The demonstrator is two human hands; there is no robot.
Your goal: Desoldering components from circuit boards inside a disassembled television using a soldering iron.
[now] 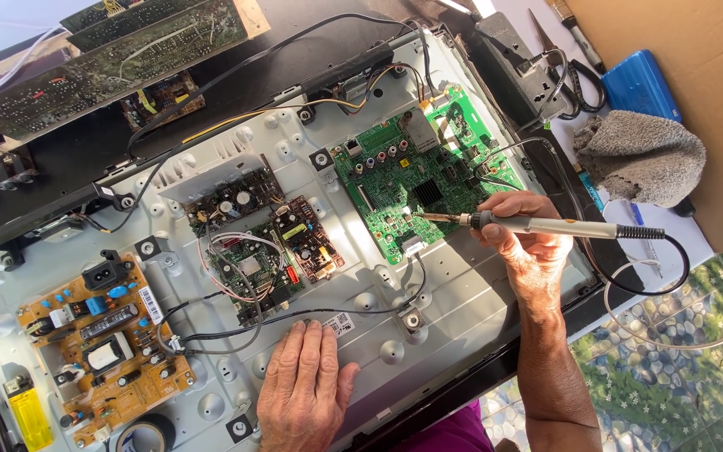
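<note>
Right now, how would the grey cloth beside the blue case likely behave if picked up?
The grey cloth lies bunched and folded, so it would probably droop limply. It looks light and unlikely to roll, slip or break.

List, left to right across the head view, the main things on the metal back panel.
Yellow lighter → tan power-supply board → small dark circuit boards → left hand flat on the panel → green main board → right hand holding a grey soldering iron.
</note>
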